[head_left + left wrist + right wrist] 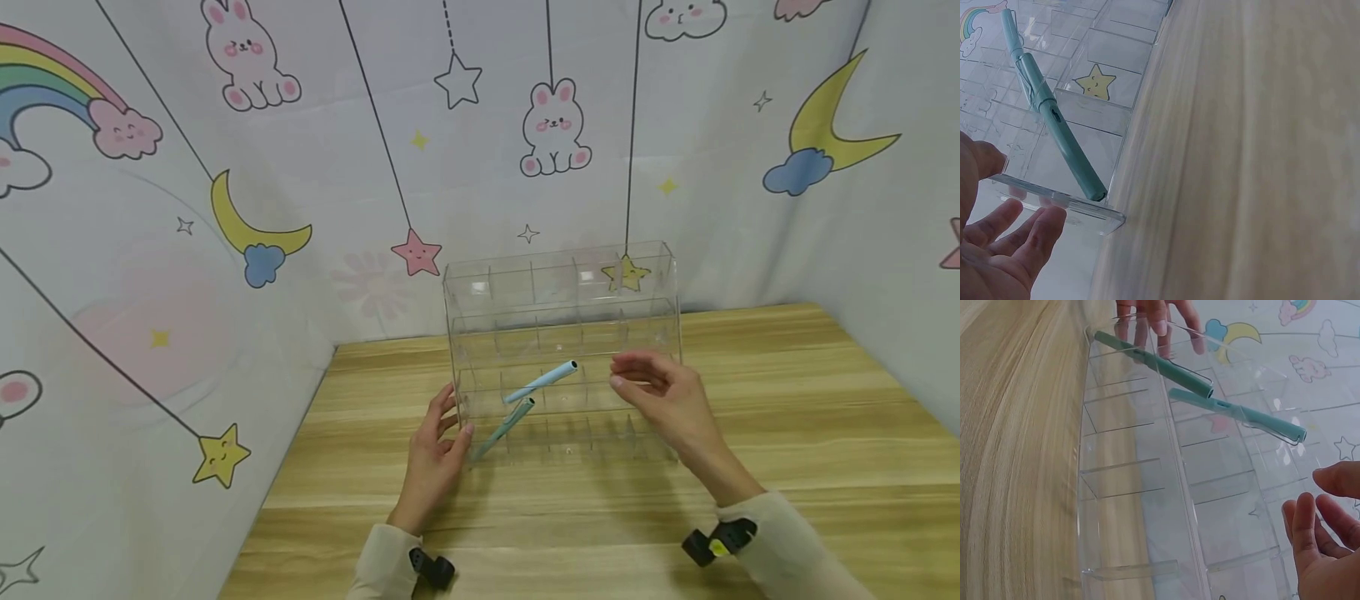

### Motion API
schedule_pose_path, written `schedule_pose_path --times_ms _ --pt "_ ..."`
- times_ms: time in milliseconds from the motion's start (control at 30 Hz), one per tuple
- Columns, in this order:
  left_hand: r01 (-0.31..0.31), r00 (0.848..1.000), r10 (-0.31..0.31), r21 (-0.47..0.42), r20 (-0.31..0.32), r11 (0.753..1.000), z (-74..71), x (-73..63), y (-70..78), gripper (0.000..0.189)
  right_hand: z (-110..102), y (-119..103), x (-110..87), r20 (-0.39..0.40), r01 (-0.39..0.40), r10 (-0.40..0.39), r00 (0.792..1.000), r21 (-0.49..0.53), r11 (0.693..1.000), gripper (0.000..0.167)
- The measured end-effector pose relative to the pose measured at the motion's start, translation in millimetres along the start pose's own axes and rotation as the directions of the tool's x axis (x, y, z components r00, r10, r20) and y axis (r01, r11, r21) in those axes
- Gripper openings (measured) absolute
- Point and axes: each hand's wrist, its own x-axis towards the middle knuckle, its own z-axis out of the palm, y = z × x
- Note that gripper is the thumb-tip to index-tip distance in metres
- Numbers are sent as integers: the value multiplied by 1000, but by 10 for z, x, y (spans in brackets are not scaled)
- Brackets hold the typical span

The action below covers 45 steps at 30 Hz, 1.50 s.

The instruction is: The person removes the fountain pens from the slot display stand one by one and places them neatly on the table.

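A clear acrylic rack with rows of small compartments [562,258] stands on the wooden table. My left hand [435,454] grips its left side wall, thumb inside and fingers outside, as the left wrist view shows. Leaning across the lower left compartments is a green pen [504,429], its clip end up and to the right. A light blue pen [542,382] slants the same way in the row above. Toward the rack's right side, my right hand [667,396] hovers in front with nothing in it, fingers loosely bent and thumb apart from them.
Wooden tabletop [810,400] runs out on both sides of the rack. Behind and beside the table hangs a white cloth [480,167] printed with rabbits, stars and moons. Each wrist wears a small black camera [720,540].
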Motion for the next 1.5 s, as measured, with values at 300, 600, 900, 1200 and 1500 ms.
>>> schedule_pose_path --times_ms 300,600,900,1200,1500 --pt "4 1000 -4 -5 -1 1000 3 2 -8 69 66 -1 5 4 -10 10 1000 0 1000 36" --pt "6 1000 -6 -14 0 1000 1 -3 -11 69 104 3 -1 -9 -21 21 1000 9 1000 35" --pt "8 1000 -8 -17 1 1000 -3 -4 -10 69 142 6 8 -1 -20 20 1000 46 999 37" --pt "-7 1000 7 -1 -1 1000 4 2 -22 69 188 -31 3 6 -29 29 1000 64 998 36" --pt "-15 1000 15 -2 -1 1000 4 4 -20 69 228 -52 10 22 -57 56 998 57 997 39"
